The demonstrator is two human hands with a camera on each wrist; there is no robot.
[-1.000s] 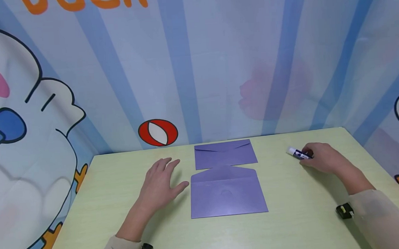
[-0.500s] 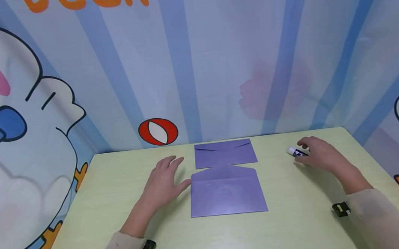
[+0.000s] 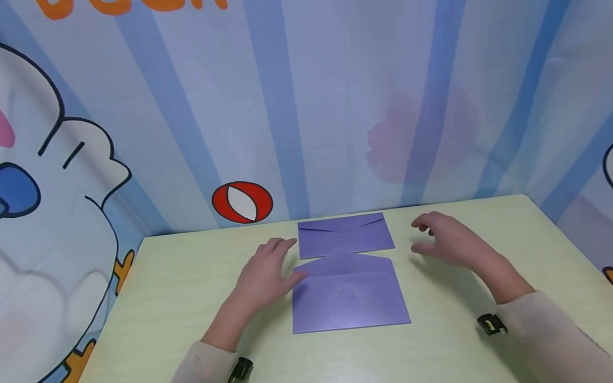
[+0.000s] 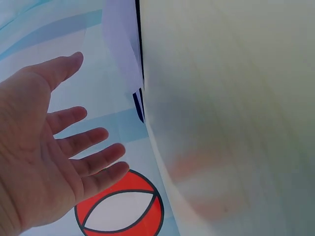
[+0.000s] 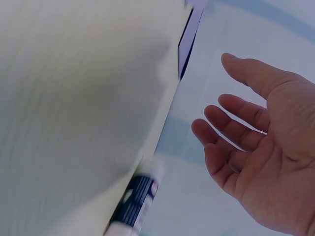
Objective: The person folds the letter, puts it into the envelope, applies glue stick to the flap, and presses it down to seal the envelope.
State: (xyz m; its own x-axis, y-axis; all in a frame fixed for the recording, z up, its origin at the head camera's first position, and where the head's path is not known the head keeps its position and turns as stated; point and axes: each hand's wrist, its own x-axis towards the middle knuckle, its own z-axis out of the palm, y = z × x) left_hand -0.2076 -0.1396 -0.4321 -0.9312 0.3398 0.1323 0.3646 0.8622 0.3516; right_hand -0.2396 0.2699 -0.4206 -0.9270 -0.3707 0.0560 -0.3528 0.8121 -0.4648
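Two purple envelopes lie on the table. The nearer one [image 3: 350,305] has its flap spread out toward the back. The farther one [image 3: 345,237] has its flap folded down. My left hand [image 3: 264,279], fingers apart, hovers at the nearer envelope's upper left corner, the thumb seen over its edge; contact cannot be told. Nothing is in my right hand [image 3: 446,239], which hangs loosely curled to the right of both envelopes. A glue stick [image 5: 134,201] with a white cap and dark label lies on the table in the right wrist view; the right hand hides it in the head view.
The pale wooden table [image 3: 187,290] ends at the back against a printed blue striped backdrop [image 3: 327,98]. A small black wrist camera [image 3: 239,369] sits by the left sleeve, another black camera [image 3: 492,324] by the right sleeve.
My right hand has let go of the glue stick and moved left toward the envelopes. My left hand has shifted right, to the nearer envelope's corner. The envelopes stay in place.
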